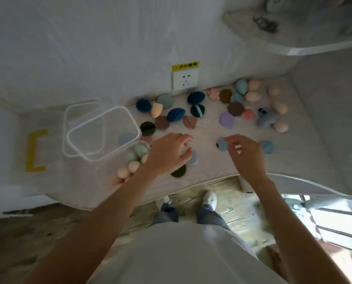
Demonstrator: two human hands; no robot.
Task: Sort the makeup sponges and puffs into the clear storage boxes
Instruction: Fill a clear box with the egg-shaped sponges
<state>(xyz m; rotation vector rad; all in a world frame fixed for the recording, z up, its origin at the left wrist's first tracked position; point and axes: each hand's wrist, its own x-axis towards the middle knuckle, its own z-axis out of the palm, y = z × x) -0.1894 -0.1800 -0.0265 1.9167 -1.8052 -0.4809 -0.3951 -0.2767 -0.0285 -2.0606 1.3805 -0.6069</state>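
My left hand (169, 152) hovers over the table (212, 167) with fingers loosely spread and holding nothing, above a blue-grey flat puff (192, 158) and a dark green puff (178, 171) at its 6 o'clock. My right hand (246, 154) is half-curled beside a blue-grey round puff (221, 143) at its 9 o'clock; whether it pinches anything I cannot tell. I would take the flat puffs by their edges, one at a time. They look velvety and thin, while the egg-shaped sponges (130, 167) in the near clear box (101, 173) look smooth and springy. The upper clear box (101, 132), rigid plastic with rounded corners, holds one bluish puff (125, 139). More pieces lie scattered at 12 to 2 o'clock.
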